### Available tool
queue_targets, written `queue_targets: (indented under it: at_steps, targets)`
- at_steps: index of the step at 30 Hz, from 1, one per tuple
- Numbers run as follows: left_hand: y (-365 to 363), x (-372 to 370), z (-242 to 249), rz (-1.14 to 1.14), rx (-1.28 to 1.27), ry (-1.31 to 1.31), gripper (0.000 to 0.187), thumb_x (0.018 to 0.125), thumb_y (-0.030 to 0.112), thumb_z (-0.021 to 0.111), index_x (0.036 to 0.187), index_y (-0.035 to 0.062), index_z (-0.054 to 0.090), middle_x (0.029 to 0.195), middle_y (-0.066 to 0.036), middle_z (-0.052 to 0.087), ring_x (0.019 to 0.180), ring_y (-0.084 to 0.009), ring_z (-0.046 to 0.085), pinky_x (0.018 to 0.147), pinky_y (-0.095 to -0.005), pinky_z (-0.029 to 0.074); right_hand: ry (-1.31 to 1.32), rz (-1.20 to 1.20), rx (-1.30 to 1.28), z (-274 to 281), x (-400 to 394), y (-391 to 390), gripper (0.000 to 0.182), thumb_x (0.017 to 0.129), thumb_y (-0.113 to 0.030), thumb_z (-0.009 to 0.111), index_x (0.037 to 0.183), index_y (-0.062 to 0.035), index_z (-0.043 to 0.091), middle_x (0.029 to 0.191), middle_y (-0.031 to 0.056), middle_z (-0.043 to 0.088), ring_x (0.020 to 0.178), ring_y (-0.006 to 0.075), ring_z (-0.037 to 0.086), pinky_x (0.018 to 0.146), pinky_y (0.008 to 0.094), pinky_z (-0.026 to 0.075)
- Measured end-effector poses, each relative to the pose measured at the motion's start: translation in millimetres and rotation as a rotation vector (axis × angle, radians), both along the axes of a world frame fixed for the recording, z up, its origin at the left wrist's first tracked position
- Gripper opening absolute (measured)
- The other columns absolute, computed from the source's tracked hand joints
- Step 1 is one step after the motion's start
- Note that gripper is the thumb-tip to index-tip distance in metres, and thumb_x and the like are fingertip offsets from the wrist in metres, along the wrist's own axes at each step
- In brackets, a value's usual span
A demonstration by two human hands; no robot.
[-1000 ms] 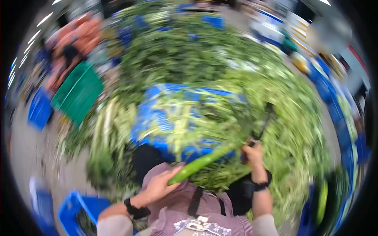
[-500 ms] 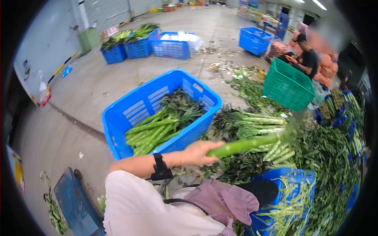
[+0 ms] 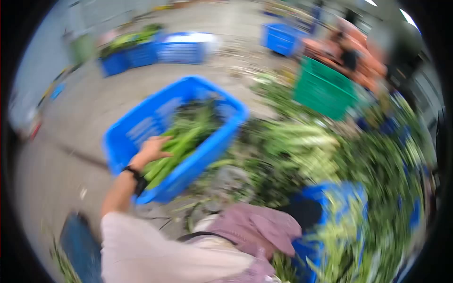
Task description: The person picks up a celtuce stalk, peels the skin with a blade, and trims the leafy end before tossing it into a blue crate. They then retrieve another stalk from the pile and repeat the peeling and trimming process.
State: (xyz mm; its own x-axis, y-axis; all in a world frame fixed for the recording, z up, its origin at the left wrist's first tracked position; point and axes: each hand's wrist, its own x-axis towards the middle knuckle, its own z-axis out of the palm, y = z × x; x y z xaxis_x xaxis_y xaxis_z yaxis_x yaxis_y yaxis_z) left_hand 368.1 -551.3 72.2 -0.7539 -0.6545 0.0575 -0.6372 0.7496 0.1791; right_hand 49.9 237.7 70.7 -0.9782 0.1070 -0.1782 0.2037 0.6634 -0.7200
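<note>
My left hand [image 3: 154, 148], with a black band on the wrist, reaches over the near left part of a large blue crate [image 3: 113, 148]. Its thumb and fingers are apart, and nothing shows between them. Right beside the fingers lie thick green stalks [image 3: 166, 166], their dark leafy ends toward the far side of the crate. Motion blur hides whether the hand touches them. My right hand is out of view.
A pile of leafy stalks [image 3: 302, 144] lies right of the crate. Nearby are a blue crate with peelings [image 3: 337, 221] and a green crate [image 3: 323, 89]. Behind it sits a blurred person [image 3: 349, 54]. More blue crates [image 3: 179, 52] stand farther back.
My left hand has swung left from the leafy pile to the blue crate and let go of the green stalk it held. The whole view has shifted and blurred.
</note>
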Motion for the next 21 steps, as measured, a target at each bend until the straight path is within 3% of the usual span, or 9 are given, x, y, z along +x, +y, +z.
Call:
queue_targets:
  at_steps: [4, 7, 10, 12, 13, 15, 19, 20, 21]
  targets:
    - [32.1, -174.1, 1.5, -0.274, -0.085, 0.345, 0.058, 0.073, 0.005, 0.069, 0.128, 0.0057, 0.051, 0.12, -0.016, 0.058, 0.111, -0.033, 0.054, 0.095, -0.0398, 0.044, -0.128, -0.097, -0.435, 43.3, 42.2, -42.5, 0.014, 0.079, -0.013, 0.067, 0.079, -0.004, 0.056, 0.066, 0.0044, 0.056, 0.052, 0.0137, 0.054, 0.047, 0.0274, 0.043]
    - [158.7, -299.7, 30.9, -0.631, 0.363, 0.607, 0.055, 0.073, -0.007, 0.063, 0.126, 0.0056, 0.053, 0.109, -0.011, 0.059, 0.09, -0.0228, 0.059, 0.079, -0.0316, 0.05, -0.251, -0.208, -1.116, 61.6, 57.0, -75.8, 0.015, 0.082, -0.01, 0.059, 0.093, -0.0064, 0.05, 0.06, 0.0046, 0.049, 0.047, 0.0177, 0.05, 0.047, 0.0315, 0.045]
    - [313.3, -364.6, 48.8, -1.083, 0.839, 0.427, 0.067, 0.068, 0.003, 0.077, 0.13, 0.008, 0.051, 0.118, -0.009, 0.053, 0.096, -0.0187, 0.058, 0.078, -0.0331, 0.052, -0.339, -0.053, -1.297, 76.8, 70.3, -96.6, 0.023, 0.081, -0.014, 0.061, 0.098, -0.0051, 0.048, 0.058, 0.0034, 0.046, 0.045, 0.0151, 0.047, 0.045, 0.0316, 0.044]
    - [397.3, -373.6, 51.3, -1.356, 1.053, 0.15, 0.094, 0.068, 0.017, 0.081, 0.145, 0.0098, 0.028, 0.139, -0.015, 0.036, 0.118, -0.03, 0.049, 0.094, -0.0384, 0.046, -0.377, -0.029, -1.354, 86.0, 78.5, -111.0, 0.024, 0.081, -0.014, 0.061, 0.098, -0.0048, 0.047, 0.058, 0.0033, 0.046, 0.045, 0.0146, 0.047, 0.044, 0.0307, 0.044]
    - [437.5, -378.9, 35.1, -1.658, 0.858, 0.318, 0.098, 0.069, 0.023, 0.082, 0.146, 0.0071, 0.023, 0.142, -0.015, 0.034, 0.124, -0.0353, 0.043, 0.103, -0.0401, 0.038, -0.398, 0.024, -1.383, 87.5, 83.9, -117.6, 0.026, 0.08, -0.017, 0.063, 0.098, -0.0062, 0.048, 0.057, 0.0024, 0.046, 0.043, 0.0143, 0.046, 0.044, 0.0304, 0.044]
    - [497.6, -360.1, 22.9, -1.72, 1.018, 0.44, 0.095, 0.071, 0.027, 0.081, 0.144, 0.0041, 0.025, 0.14, -0.014, 0.038, 0.125, -0.0319, 0.042, 0.107, -0.0393, 0.032, -0.424, 0.05, -1.409, 92.5, 97.2, -131.3, 0.03, 0.078, -0.02, 0.065, 0.098, -0.0069, 0.047, 0.057, 0.0019, 0.045, 0.042, 0.0143, 0.047, 0.045, 0.03, 0.045]
    - [526.4, -338.1, 9.0, -1.816, 1.544, -0.372, 0.051, 0.086, 0.016, 0.064, 0.134, 0.0075, 0.047, 0.126, -0.01, 0.053, 0.117, -0.0208, 0.048, 0.101, -0.0352, 0.036, -0.448, -0.001, -1.386, 101.6, 117.8, -143.2, 0.033, 0.077, -0.019, 0.066, 0.098, -0.0069, 0.044, 0.061, 0.0029, 0.046, 0.042, 0.014, 0.046, 0.046, 0.0295, 0.044]
    - [531.1, -326.8, -15.2, -1.806, 1.441, 0.03, 0.031, 0.09, 0.009, 0.058, 0.12, 0.0077, 0.059, 0.113, -0.011, 0.06, 0.11, -0.0197, 0.054, 0.096, -0.0316, 0.041, -0.459, -0.004, -1.421, 106.6, 121.1, -141.9, 0.034, 0.074, -0.017, 0.067, 0.097, -0.0063, 0.044, 0.062, 0.0036, 0.046, 0.043, 0.014, 0.046, 0.047, 0.0292, 0.044]
    - [527.6, -320.2, -23.4, -1.664, 1.503, 0.008, 0.021, 0.086, 0.007, 0.06, 0.106, 0.0059, 0.064, 0.097, -0.009, 0.065, 0.096, -0.0184, 0.061, 0.085, -0.0311, 0.047, -0.453, -0.015, -1.43, 112.6, 125.4, -139.3, 0.034, 0.074, -0.017, 0.067, 0.097, -0.0063, 0.044, 0.062, 0.0036, 0.046, 0.043, 0.014, 0.046, 0.047, 0.0292, 0.044]
